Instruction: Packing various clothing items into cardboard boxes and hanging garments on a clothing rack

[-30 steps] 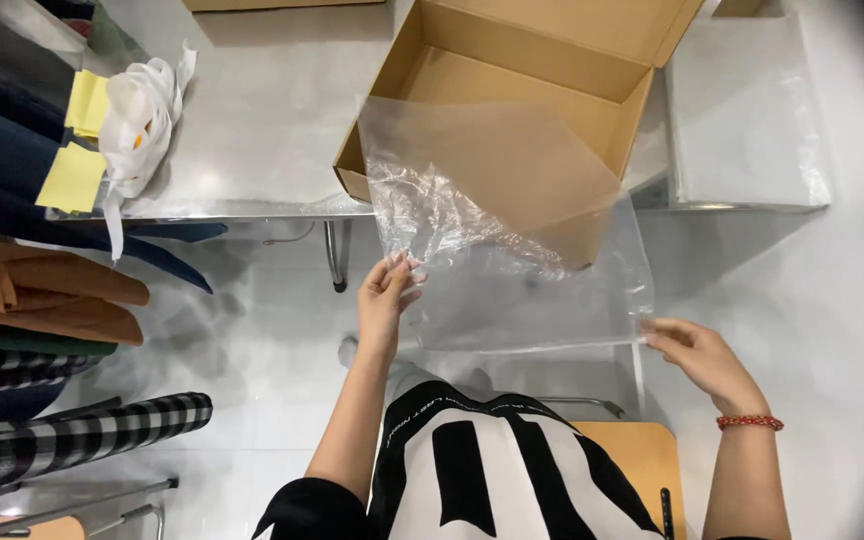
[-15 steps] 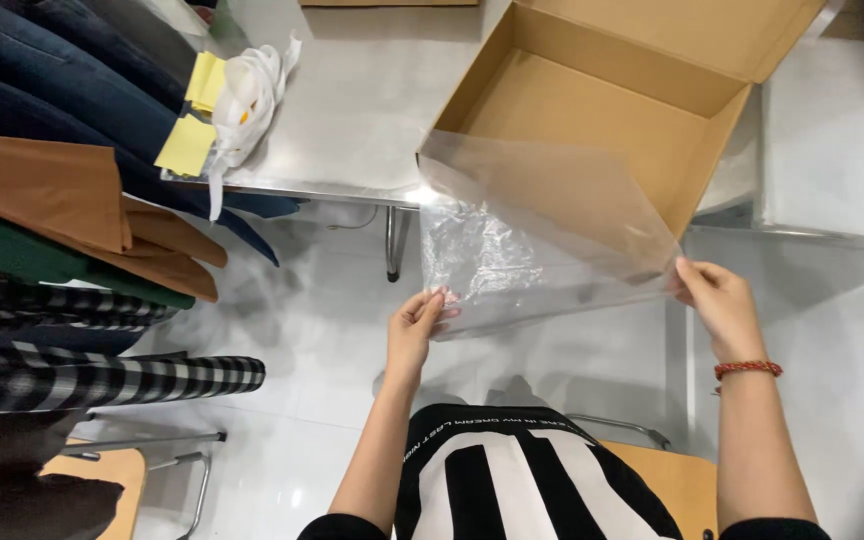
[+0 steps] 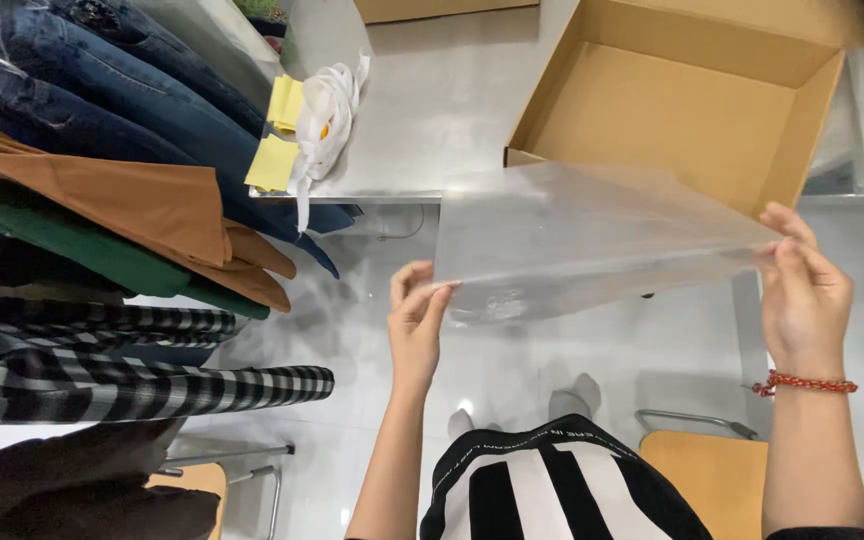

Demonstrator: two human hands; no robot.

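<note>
A clear plastic bag (image 3: 582, 240) is stretched flat between my two hands, just in front of the table edge. My left hand (image 3: 414, 320) pinches its lower left corner. My right hand (image 3: 802, 290), with a red bead bracelet at the wrist, grips its right edge. Behind the bag an open brown cardboard box (image 3: 672, 110) rests on the metal table (image 3: 432, 100), tilted over the table's front edge.
Folded jeans, brown, green and checked garments (image 3: 102, 220) are stacked at the left. Yellow tags (image 3: 277, 140) and a white plastic bundle (image 3: 327, 120) lie on the table's left part. Chairs with wooden seats (image 3: 712, 470) stand below on the pale floor.
The bag was crumpled and hanging low a second ago; now it is pulled flat and raised. My right hand moved up and right. The view has shifted left, showing more of the garments.
</note>
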